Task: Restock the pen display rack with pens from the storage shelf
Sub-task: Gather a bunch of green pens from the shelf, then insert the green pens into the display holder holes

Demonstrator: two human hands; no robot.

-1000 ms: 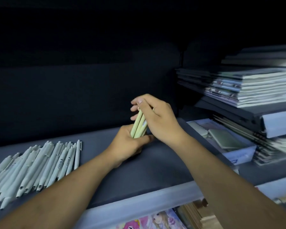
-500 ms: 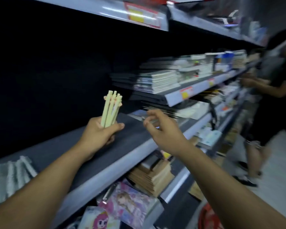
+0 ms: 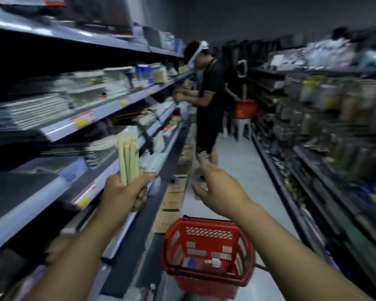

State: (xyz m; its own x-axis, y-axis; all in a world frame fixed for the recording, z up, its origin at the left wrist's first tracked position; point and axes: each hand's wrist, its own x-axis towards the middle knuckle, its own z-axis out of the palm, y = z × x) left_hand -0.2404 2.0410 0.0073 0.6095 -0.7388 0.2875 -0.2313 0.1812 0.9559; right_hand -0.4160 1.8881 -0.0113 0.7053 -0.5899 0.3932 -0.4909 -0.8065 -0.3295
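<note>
— Where are the pens?
— My left hand (image 3: 122, 195) grips the pale green pens (image 3: 128, 158) upright, up and left of the red basket (image 3: 204, 223).
— The other hand?
— My right hand (image 3: 218, 190) is spread and empty above the basket on the aisle floor (image 3: 241, 166). Stocked shelves (image 3: 109, 109) run left of it, and a person (image 3: 208, 101) stands beyond.

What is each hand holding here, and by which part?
The left hand grips a bundle of pale green pens by its lower end, the pens standing upright. The right hand is open and holds nothing.
</note>
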